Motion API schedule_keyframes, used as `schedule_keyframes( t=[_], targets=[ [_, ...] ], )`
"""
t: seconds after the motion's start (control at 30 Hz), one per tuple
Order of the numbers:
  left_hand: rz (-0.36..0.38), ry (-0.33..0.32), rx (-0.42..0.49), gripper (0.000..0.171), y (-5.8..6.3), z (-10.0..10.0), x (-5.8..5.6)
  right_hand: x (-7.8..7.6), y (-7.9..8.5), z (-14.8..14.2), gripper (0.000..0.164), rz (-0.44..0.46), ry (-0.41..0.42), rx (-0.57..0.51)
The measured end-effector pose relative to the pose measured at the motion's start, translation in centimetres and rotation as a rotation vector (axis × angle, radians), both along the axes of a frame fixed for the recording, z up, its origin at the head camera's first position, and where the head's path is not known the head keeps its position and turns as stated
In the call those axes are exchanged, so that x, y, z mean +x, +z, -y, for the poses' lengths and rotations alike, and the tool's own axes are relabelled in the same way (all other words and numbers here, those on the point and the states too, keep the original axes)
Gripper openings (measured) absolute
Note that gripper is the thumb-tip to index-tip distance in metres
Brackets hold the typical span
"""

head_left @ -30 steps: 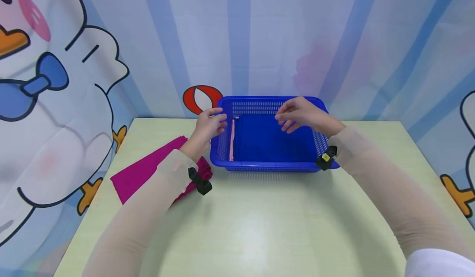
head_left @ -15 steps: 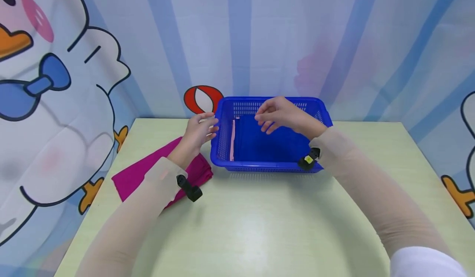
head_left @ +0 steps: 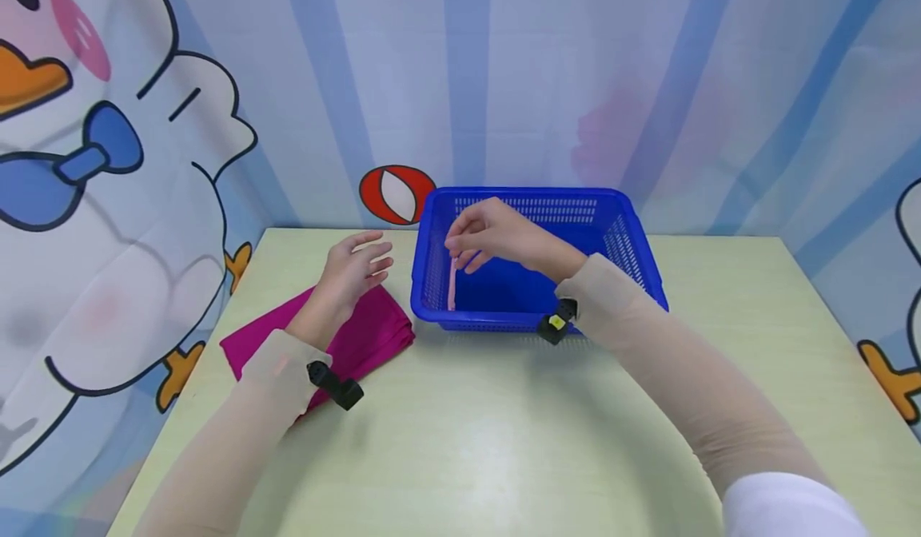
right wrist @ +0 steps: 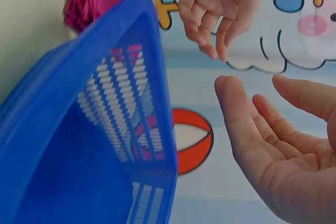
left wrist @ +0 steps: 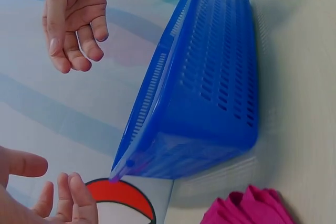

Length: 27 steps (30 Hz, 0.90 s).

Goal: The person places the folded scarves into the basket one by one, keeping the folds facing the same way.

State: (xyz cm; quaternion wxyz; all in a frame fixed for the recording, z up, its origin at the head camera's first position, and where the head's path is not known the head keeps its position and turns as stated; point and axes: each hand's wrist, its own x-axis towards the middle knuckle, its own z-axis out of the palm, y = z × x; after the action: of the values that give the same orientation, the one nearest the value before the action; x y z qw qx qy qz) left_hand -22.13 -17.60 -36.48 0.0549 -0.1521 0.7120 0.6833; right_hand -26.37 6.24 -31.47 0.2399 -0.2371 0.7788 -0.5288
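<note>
My left hand point(head_left: 348, 269) hovers over the folded magenta cloth point(head_left: 374, 325), fingers spread loosely and holding nothing. The cloth lies at an angle on the table, with its layered folds toward the basket. Above the left part of the blue plastic basket point(head_left: 540, 320) is my right hand point(head_left: 496, 237), its fingers loosely bent and nothing in them. A thin pink strip point(head_left: 452, 289) shows inside the basket along its left wall, partly hidden by the right hand. In the right wrist view, both the right hand point(right wrist: 283, 150) and the left hand point(right wrist: 223, 6) have relaxed fingers.
The pale table point(head_left: 489, 433) meets a printed fabric backdrop point(head_left: 532, 81) right behind the basket. The basket has slotted walls and a raised rim. A large cartoon bird is printed on the backdrop at the left.
Both hands have moved left: the right from the basket's right part to its left, the left from the basket's rim to over the magenta cloth. Basket and cloth have stayed put.
</note>
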Motion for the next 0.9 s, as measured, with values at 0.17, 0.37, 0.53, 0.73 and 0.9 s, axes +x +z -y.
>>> schedule_keyframes(
  t=[0.17, 0.37, 0.53, 0.73, 0.9],
  targets=[
    [-0.003, 0.002, 0.004, 0.053, 0.0, 2.3, 1.2, 0.5, 0.1, 2.0, 0.019, -0.001, 0.039, -0.019],
    [0.006, 0.021, 0.039, 0.054, -0.2, 4.4, 2.6, 1.2, 0.0, 4.5, 0.018, 0.023, 0.092, -0.04],
    [0.01, 0.032, 0.001, 0.056, -0.3, 5.6, 3.5, 1.8, -0.4, 6.6, 0.019, 0.029, 0.121, -0.024],
    [0.032, 0.068, -0.023, 0.056, -0.5, 6.9, 4.7, 2.6, -0.8, 8.8, 0.026, 0.007, 0.156, 0.024],
    [0.037, 0.092, -0.021, 0.055, -0.9, 7.9, 5.5, 3.4, -1.5, 10.3, 0.029, -0.021, 0.191, 0.052]
  ],
)
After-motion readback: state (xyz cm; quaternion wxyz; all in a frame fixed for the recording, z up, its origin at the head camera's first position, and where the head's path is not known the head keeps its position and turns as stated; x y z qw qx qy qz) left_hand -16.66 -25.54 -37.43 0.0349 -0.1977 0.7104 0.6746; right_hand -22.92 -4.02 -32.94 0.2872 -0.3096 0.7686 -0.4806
